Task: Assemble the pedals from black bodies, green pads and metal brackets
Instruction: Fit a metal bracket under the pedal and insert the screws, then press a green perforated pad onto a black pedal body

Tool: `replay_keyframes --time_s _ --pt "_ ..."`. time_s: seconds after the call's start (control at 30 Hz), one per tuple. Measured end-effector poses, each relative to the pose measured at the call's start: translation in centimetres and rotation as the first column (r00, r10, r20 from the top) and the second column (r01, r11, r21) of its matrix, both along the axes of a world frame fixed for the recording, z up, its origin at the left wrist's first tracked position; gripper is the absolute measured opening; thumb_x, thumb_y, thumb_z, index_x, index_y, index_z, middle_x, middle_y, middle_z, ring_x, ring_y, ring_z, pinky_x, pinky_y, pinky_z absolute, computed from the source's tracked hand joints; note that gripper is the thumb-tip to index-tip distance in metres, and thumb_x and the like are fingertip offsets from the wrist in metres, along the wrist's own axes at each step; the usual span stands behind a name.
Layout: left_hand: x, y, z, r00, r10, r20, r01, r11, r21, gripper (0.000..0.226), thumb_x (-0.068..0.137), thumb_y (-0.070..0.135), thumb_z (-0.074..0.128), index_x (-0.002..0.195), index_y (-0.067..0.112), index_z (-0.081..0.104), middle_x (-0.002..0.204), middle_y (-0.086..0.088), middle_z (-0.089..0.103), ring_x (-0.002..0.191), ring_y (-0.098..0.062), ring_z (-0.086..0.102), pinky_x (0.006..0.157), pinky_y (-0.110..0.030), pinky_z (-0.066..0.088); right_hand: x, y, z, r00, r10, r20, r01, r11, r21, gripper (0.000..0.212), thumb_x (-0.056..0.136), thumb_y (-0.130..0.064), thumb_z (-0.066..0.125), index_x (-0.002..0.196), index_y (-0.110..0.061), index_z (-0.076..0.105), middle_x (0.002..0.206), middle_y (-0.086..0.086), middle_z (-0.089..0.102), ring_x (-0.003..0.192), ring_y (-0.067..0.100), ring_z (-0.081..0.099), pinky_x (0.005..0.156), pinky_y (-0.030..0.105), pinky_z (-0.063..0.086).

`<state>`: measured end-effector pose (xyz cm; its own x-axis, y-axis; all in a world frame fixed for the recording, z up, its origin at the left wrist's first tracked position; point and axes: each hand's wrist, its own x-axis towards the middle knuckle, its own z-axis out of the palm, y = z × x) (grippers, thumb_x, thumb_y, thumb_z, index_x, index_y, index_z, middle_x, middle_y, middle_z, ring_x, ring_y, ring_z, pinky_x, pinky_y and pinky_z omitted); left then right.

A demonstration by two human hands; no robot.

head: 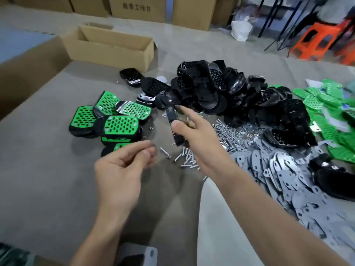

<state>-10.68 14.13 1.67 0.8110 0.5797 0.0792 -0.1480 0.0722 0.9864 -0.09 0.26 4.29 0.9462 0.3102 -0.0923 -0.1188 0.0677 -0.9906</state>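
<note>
Cartons, orange stools beyond grey mat

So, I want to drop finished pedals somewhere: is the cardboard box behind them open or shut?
Open: the cardboard box has its top uncovered and its inner walls show. What lies inside, I cannot tell.
</note>
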Motion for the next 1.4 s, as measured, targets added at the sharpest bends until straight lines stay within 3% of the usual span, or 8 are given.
replay_keyframes --time_s 0.1,0.23,0.43,0.6,0.77,0.87,1.03,1.4 --pt "0.2 1.7 -0.7 0.998 0.067 0.0 -0.066 0.997 -0.048 0.028 0.087 0.008 0.069 0.087 0.031 0.084 0.077 -0.007 0.078 0.062 -0.016 0.073 0.062 -0.022 0.059 1.6 5.8 0.7 0.883 0.218 0.415 -0.003 0.888 -0.46 0.049 0.073 -0.022 0.079 0.116 -0.032 0.058 0.114 -0.012 0.068 0.105 0.009 0.062 0.094 0.029 0.046" --pt "0.8 2.7 -2.5 0.975 0.12 -0.187 -0.091 0.983 0.158 0.04 0.088 0.008 0.072 0.084 0.048 0.08 0.083 0.011 0.079 0.075 -0.008 0.075 0.077 -0.037 0.063 2.6 10.1 -0.1 0.703 0.535 0.469 -0.023 0.676 -0.736 0.046 0.078 -0.014 0.073 0.12 -0.02 0.054 0.11 0.003 0.065 0.103 0.027 0.057 0.087 0.035 0.042" --pt "1.3 3.5 -2.3 0.923 0.162 -0.349 -0.026 0.932 0.362 0.033 0.078 0.032 0.066 0.092 0.061 0.072 0.09 0.035 0.072 0.084 0.005 0.072 0.09 -0.032 0.06 4.0 7.7 -0.2 0.79 0.492 0.366 -0.088 0.681 -0.727 0.07 0.076 -0.025 0.077 0.14 -0.034 0.051 0.142 -0.006 0.057 0.125 0.018 0.056 0.105 0.029 0.041" --pt "2.4 2.1 -2.5 0.965 -0.011 -0.263 0.069 0.975 0.212 0.044 0.091 -0.006 0.067 0.089 0.037 0.078 0.084 0.015 0.079 0.077 -0.008 0.077 0.072 -0.028 0.063 5.7 0.6 -1.0 0.873 0.301 0.384 0.106 0.653 -0.75 0.063 0.082 -0.018 0.07 0.141 -0.034 0.053 0.136 -0.004 0.064 0.12 0.017 0.061 0.091 0.005 0.036" --pt "5.0 -1.4 -2.0 0.922 -0.149 -0.357 0.232 0.952 0.2 0.014 0.082 0.023 0.085 0.07 0.024 0.077 0.051 0.005 0.066 0.04 -0.006 0.057 0.04 -0.018 0.04 10.0 -7.3 -2.2 0.857 0.097 0.506 0.442 0.365 -0.819 0.068 0.088 -0.016 0.066 0.15 -0.014 0.04 0.154 0.009 0.039 0.146 0.031 0.027 0.12 0.044 0.029" --pt "6.9 -4.1 -2.0 0.935 -0.066 -0.348 0.222 0.875 0.43 0.041 0.079 0.065 0.065 0.065 0.026 0.067 0.044 0.008 0.047 0.043 -0.005 0.04 0.048 -0.03 0.035 11.6 -9.8 -2.9 0.878 0.097 0.469 0.423 0.304 -0.854 0.078 0.089 -0.024 0.07 0.155 -0.012 0.03 0.16 0.01 0.03 0.147 0.032 0.022 0.12 0.045 0.027" --pt "9.7 -7.6 -1.7 0.891 -0.223 -0.397 0.38 0.844 0.378 0.019 0.087 0.059 0.059 0.081 0.048 0.073 0.069 0.021 0.072 0.059 0.004 0.063 0.053 -0.015 0.04 13.6 -10.5 -3.1 0.844 0.213 0.492 0.488 0.077 -0.87 0.075 0.086 -0.033 0.069 0.151 -0.019 0.034 0.164 0.01 0.02 0.142 0.038 0.026 0.105 0.053 0.04" --pt "14.2 -10.3 -0.9 0.88 -0.301 -0.368 0.421 0.852 0.31 0.022 0.093 0.044 0.064 0.08 0.059 0.071 0.073 0.024 0.073 0.066 -0.004 0.069 0.057 -0.017 0.053 15.0 -11.6 -1.6 0.767 0.349 0.538 0.563 0.036 -0.826 0.03 0.086 -0.009 0.068 0.115 -0.012 0.068 0.109 0.006 0.066 0.108 0.03 0.055 0.076 0.039 0.051"
